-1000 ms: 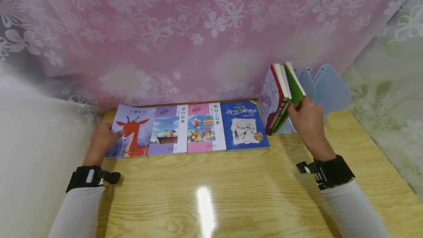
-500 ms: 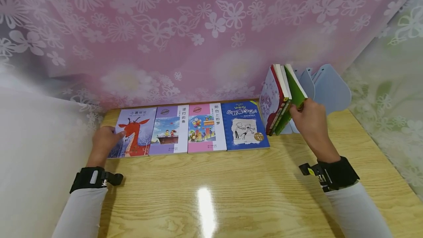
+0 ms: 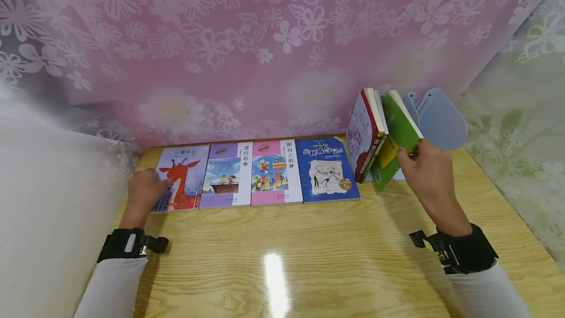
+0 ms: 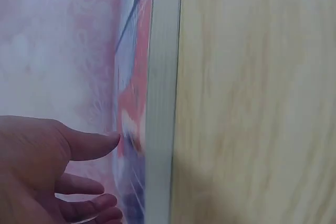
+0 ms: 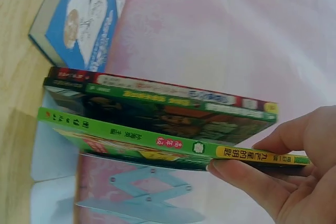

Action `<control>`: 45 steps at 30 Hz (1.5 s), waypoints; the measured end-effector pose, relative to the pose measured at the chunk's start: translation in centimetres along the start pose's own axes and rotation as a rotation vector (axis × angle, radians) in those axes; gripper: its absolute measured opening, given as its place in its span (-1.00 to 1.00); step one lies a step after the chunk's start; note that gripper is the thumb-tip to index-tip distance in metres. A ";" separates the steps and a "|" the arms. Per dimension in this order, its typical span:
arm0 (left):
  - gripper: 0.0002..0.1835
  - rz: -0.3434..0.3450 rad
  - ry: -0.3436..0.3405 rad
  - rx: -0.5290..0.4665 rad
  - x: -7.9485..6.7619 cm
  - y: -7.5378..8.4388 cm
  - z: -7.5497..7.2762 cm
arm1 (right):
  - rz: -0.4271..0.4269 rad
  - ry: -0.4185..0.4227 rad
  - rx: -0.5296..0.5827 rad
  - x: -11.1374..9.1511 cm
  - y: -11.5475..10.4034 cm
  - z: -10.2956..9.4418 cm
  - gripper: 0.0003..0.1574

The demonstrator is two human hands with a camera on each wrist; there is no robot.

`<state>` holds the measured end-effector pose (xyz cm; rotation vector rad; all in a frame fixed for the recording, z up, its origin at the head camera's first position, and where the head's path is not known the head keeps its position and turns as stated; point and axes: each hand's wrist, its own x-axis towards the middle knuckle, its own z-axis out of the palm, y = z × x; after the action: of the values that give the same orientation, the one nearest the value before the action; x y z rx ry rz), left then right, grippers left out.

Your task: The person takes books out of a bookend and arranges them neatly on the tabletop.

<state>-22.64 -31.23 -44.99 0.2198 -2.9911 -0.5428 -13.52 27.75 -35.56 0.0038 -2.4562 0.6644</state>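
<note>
My right hand [image 3: 431,180] pinches the upper spine of a green book [image 3: 399,134] between thumb and fingers. The book tilts to the right, apart from two upright books, a red one [image 3: 358,131] and another green-spined book [image 5: 173,124] pressed against it. In the right wrist view its spine [image 5: 173,142] shows a yellow label near my thumb. Far left, my left hand [image 3: 146,193] lies at the outer edge of a picture book with a red deer [image 3: 182,178], its thumb over the cover. Its fingers are relaxed in the left wrist view, beside the cover [image 4: 134,124].
Right of the deer book lie a purple book [image 3: 222,175], a pink book [image 3: 275,173] and a blue book [image 3: 328,171], flat in a row. A light blue folding bookend [image 3: 443,119] stands behind the green book. The wooden table [image 3: 220,264] meets a pink flowered curtain [image 3: 282,63].
My right hand has drawn the green book toward me and right, away from the upright books, showing more of its cover. My left hand has slid slightly right; the deer book now lies flat.
</note>
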 end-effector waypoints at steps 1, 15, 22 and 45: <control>-0.44 0.024 0.023 0.005 -0.2 0.4 0.0 | 0.002 0.003 -0.006 -0.1 -0.2 -0.3 -0.68; -0.39 0.306 0.059 -0.195 -3.2 9.2 -0.3 | -0.058 0.038 0.001 -3.0 -3.4 -4.1 -0.60; -0.43 0.442 0.046 -0.236 -5.4 13.1 -0.9 | -0.124 0.078 0.000 -4.4 -5.2 -5.9 -0.62; -0.39 0.857 -0.057 -0.358 -11.9 20.8 -1.4 | -0.193 0.051 0.088 -6.5 -8.4 -6.4 -0.60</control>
<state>-13.37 -10.55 -37.04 -1.0445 -2.5894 -0.9189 -3.39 22.41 -30.77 0.2518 -2.3385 0.6773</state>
